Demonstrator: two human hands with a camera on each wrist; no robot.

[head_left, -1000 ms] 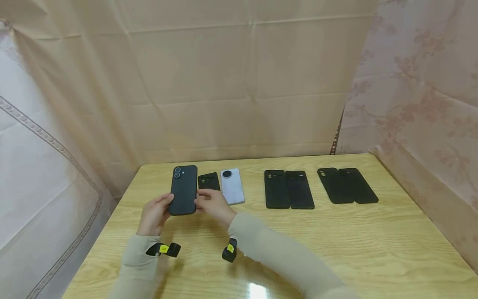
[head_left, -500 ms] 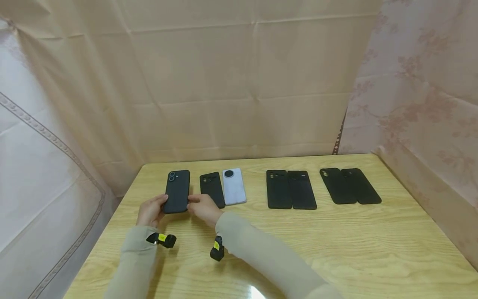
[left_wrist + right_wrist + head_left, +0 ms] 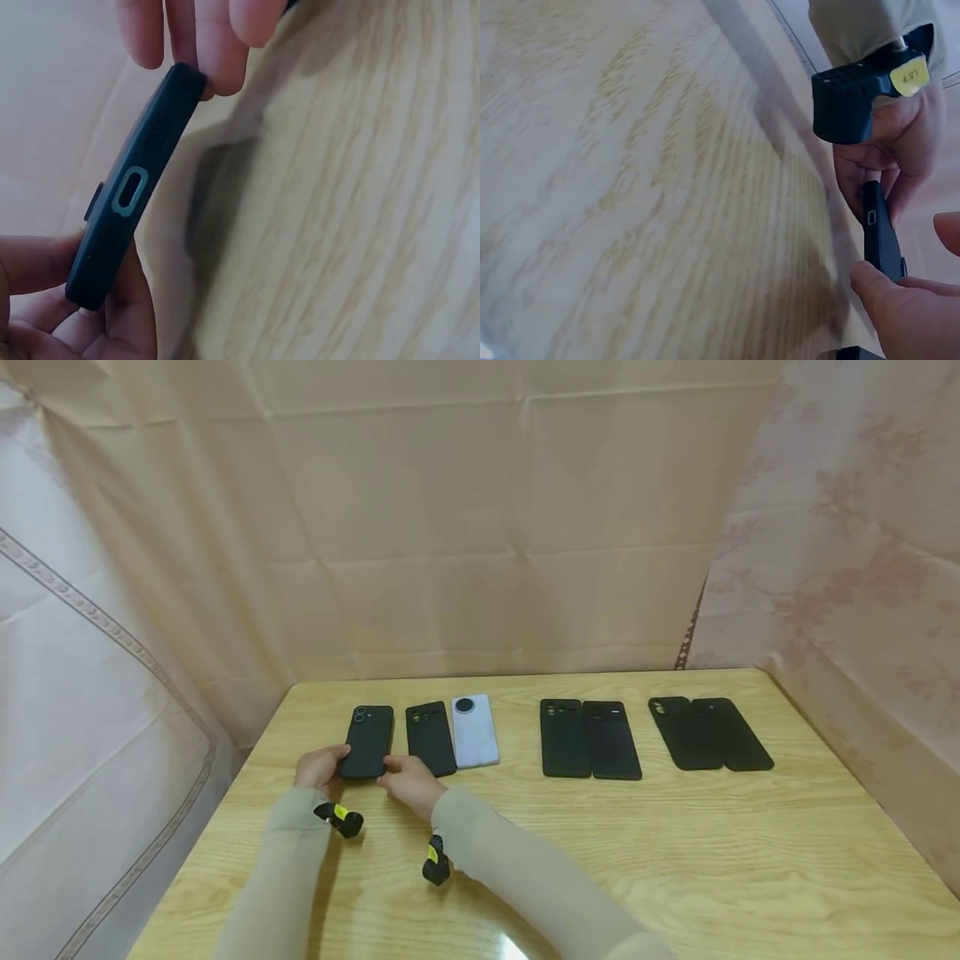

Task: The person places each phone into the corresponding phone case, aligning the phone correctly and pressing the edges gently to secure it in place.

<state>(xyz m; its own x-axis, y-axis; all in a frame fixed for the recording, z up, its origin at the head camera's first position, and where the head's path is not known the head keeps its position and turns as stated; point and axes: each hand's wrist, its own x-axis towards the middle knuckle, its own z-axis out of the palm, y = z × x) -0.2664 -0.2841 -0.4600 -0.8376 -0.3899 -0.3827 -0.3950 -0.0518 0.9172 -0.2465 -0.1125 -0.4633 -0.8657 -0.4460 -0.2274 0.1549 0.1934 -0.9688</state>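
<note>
A beige cloth [image 3: 420, 510] hangs at the far side, and before it stretches the wooden counter [image 3: 675, 860]. Two pale sleeves [image 3: 532, 877] come over its near edge. The left hand [image 3: 318, 770] pinches the left edge of a black phone [image 3: 367, 742], which is tilted at the left part of the counter; the fingers of the right hand [image 3: 412, 785] grasp its right edge, near the lower corner. Just to the right lie a black case [image 3: 431, 739] and a white phone [image 3: 475, 731] with round dark camera. Further right there is a pair of black pieces [image 3: 566, 739], side by side, and at the far right another black pair [image 3: 732, 734]. On each wrist sits a small black camera [image 3: 347, 820] with a yellow label [image 3: 910, 76]; this label bears dark marks, too blurred for me to read with certainty. Smallest is the pale-rimmed oval port [image 3: 130, 190] in the end of the held phone.
</note>
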